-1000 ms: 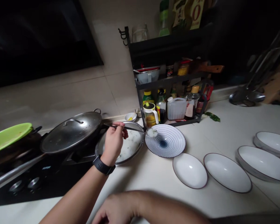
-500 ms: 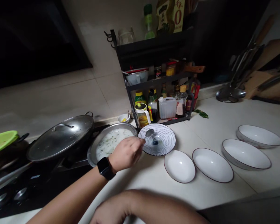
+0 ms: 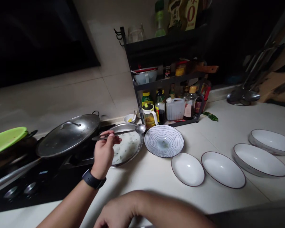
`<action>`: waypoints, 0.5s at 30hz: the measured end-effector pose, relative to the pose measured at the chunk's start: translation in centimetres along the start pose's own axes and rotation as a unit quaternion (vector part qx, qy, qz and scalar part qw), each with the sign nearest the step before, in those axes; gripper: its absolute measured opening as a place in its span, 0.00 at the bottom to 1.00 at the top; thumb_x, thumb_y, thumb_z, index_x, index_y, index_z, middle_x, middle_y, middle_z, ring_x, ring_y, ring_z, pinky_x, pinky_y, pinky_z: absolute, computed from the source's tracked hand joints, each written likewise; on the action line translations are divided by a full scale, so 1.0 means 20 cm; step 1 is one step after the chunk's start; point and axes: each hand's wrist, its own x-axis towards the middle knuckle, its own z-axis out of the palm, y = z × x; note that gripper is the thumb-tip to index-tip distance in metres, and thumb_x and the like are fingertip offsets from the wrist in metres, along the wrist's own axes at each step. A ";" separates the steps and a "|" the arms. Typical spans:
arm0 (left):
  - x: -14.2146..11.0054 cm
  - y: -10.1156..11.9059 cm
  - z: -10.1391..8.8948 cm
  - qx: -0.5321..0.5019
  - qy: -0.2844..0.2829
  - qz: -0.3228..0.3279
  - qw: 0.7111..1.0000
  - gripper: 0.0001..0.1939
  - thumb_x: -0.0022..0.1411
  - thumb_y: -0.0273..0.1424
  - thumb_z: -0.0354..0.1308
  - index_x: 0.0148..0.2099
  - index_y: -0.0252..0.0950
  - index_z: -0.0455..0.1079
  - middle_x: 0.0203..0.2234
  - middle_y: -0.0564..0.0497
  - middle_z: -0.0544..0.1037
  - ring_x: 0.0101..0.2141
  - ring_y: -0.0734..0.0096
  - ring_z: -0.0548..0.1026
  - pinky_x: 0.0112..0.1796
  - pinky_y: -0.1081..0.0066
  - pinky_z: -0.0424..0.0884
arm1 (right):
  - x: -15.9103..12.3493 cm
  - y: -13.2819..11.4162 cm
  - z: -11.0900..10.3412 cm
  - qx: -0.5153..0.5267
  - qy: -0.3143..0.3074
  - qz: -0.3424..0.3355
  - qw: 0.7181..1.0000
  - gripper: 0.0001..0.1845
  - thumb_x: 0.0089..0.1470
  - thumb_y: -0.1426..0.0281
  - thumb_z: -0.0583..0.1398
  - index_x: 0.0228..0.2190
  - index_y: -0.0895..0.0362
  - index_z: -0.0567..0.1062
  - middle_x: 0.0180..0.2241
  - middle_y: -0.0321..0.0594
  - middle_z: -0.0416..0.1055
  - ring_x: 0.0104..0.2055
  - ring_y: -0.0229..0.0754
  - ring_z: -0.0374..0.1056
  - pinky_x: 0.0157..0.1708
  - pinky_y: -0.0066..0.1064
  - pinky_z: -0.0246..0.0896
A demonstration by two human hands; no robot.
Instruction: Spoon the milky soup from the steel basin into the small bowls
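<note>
A long-handled metal spoon is pinched in my left hand, which wears a dark watch. Its handle lies nearly level, and its bowl is over the right rim of a metal basin filled with whitish liquid and green bits. Just right of the basin stands a patterned blue-and-white bowl with a little liquid at the bottom. My right hand is bent low at the bottom edge; its fingers are mostly cut off. A pale edge shows under that wrist, too little to name.
Several white dark-rimmed bowls, including a small one, stand to the right on the counter. At left are a lidded pan and a green strainer on the stove. A black rack of bottles stands behind; a green leaf lies beside it.
My left hand has moved left, away from the patterned bowl, lifting the spoon from it to above the basin. The view has shifted slightly; my right hand stays low.
</note>
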 end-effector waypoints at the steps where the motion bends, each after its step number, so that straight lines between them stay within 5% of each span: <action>1: 0.01 -0.01 -0.06 0.004 0.017 0.001 1.000 0.19 0.63 0.45 0.64 0.47 0.36 0.69 0.29 0.51 0.78 0.30 0.64 0.80 0.36 0.65 0.77 | -0.01 -0.01 0.00 -0.001 -0.001 0.005 1.000 0.15 0.47 0.78 0.68 0.38 0.53 0.80 0.26 0.22 0.74 0.27 0.31 0.70 0.33 0.18 0.61; 7: -0.04 -0.08 -0.29 0.181 0.042 0.035 0.982 0.19 0.65 0.47 0.61 0.46 0.35 0.73 0.30 0.48 0.80 0.30 0.63 0.80 0.35 0.67 0.75 | -0.05 -0.04 0.03 0.010 0.011 0.016 1.000 0.15 0.47 0.77 0.67 0.39 0.55 0.79 0.32 0.25 0.76 0.31 0.31 0.70 0.34 0.18 0.62; 12: -0.10 -0.11 -0.31 0.277 0.003 0.064 0.959 0.20 0.67 0.47 0.57 0.34 0.36 0.75 0.44 0.40 0.81 0.34 0.61 0.81 0.35 0.67 0.75 | -0.05 -0.01 0.04 0.023 0.014 0.021 0.999 0.15 0.49 0.72 0.69 0.40 0.55 0.79 0.33 0.26 0.75 0.30 0.31 0.69 0.36 0.18 0.64; 15: -0.12 -0.11 -0.31 0.271 -0.015 0.055 0.961 0.18 0.65 0.47 0.60 0.35 0.37 0.75 0.40 0.40 0.82 0.34 0.59 0.81 0.33 0.67 0.74 | -0.04 0.02 0.04 0.025 0.019 0.017 0.999 0.16 0.49 0.72 0.70 0.42 0.55 0.79 0.33 0.26 0.75 0.30 0.30 0.69 0.36 0.18 0.64</action>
